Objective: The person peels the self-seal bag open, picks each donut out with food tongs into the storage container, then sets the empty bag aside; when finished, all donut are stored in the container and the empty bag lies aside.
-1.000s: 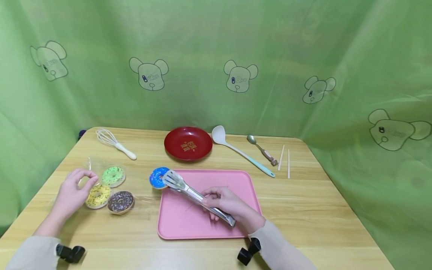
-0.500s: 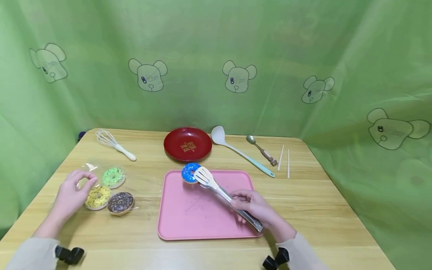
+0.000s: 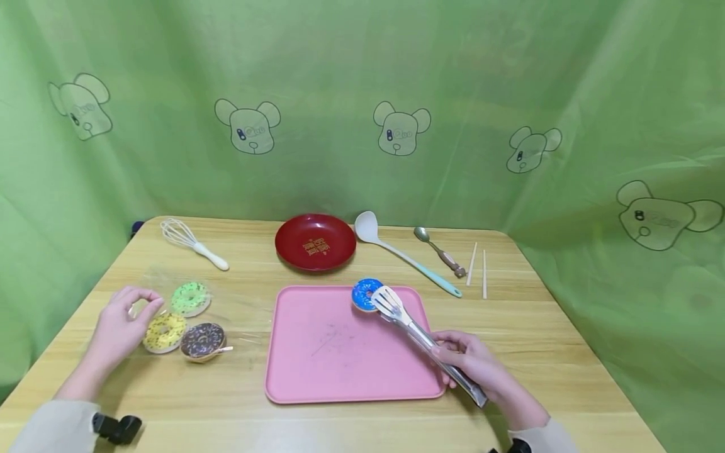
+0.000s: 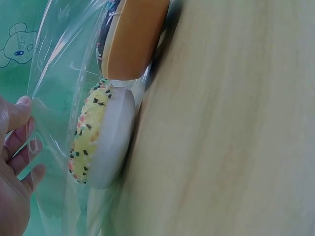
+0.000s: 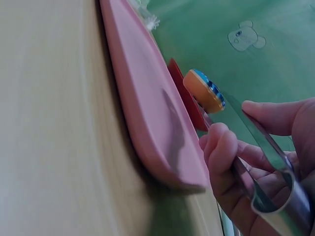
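My right hand grips metal tongs that clamp a blue-iced donut just above the far right corner of the pink tray. My left hand pinches the edge of a clear plastic bag. On the bag lie a yellow donut, a green donut and a chocolate donut.
A red plate stands behind the tray. A whisk lies at the back left. A white ladle, a spoon and chopsticks lie at the back right. The wooden table ends near green curtains.
The right hand has carried the tongs and the blue donut rightward, from the tray's far left corner to its far right corner. The left hand has stayed on the bag.
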Action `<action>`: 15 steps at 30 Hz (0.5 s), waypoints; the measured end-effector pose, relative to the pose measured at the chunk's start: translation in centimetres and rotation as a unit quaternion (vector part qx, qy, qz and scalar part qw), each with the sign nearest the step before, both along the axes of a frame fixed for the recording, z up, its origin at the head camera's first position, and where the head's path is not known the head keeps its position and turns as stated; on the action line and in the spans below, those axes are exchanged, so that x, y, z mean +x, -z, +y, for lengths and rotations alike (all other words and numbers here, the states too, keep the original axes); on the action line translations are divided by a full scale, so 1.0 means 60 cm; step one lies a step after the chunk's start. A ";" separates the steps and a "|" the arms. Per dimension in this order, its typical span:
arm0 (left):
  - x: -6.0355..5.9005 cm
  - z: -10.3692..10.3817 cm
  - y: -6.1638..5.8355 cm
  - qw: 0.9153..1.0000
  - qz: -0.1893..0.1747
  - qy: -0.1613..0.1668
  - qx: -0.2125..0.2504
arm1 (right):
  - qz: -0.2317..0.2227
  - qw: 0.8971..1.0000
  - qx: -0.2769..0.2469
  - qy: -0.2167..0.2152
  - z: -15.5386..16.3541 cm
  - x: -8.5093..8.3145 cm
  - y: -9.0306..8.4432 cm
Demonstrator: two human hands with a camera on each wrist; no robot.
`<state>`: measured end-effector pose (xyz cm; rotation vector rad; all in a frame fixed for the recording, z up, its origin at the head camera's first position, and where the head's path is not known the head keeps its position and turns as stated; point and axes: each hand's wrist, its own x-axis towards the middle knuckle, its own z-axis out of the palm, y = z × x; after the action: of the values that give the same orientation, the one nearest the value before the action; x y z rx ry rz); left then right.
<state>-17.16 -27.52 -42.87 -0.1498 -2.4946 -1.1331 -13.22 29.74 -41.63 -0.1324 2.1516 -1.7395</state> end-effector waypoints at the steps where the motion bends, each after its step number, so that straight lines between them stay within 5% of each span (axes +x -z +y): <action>1: 0.000 0.000 0.000 1.000 0.000 0.000 -0.001 | 0.000 1.000 0.006 0.004 0.004 0.002 0.000; 15: 0.000 0.000 0.000 1.000 -0.003 0.000 0.003 | 0.005 0.999 0.041 0.017 0.033 0.021 0.000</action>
<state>-17.14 -27.51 -42.84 -0.1450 -2.4965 -1.1440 -11.94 31.71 -41.65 -0.0840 2.2406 -1.6689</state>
